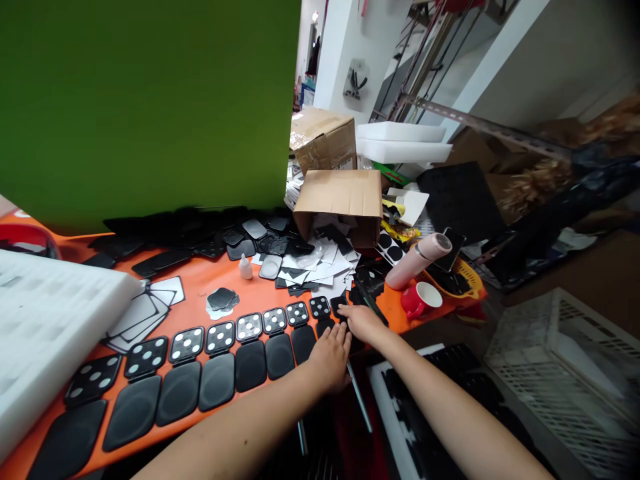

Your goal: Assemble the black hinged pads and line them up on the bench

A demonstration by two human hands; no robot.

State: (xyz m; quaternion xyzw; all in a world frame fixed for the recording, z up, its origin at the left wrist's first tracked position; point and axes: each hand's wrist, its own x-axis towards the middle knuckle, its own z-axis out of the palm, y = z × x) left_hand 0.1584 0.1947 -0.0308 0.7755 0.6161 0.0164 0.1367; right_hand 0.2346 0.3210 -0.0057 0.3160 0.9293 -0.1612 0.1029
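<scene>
A row of black hinged flat cases [217, 381] lies opened out along the front of the orange table [197, 293]. Their upper halves carry white round dots [187, 345]; the lower halves are plain black. At the right end of this row, my left hand [330, 353] rests with its fingers stretched out over the lower half of a case. My right hand [364, 323] is beside it, fingers extended and touching the upper half of the last case [339, 305]. Both hands partly cover that end, and I see nothing held in either.
Behind the row are a small white dropper bottle [245, 268], scattered paper pieces [327, 263] and an open cardboard box [345, 190]. A pink flask [417, 261], red mug [421, 300] and yellow basket [467, 277] stand right. White foam [60, 313] lies left.
</scene>
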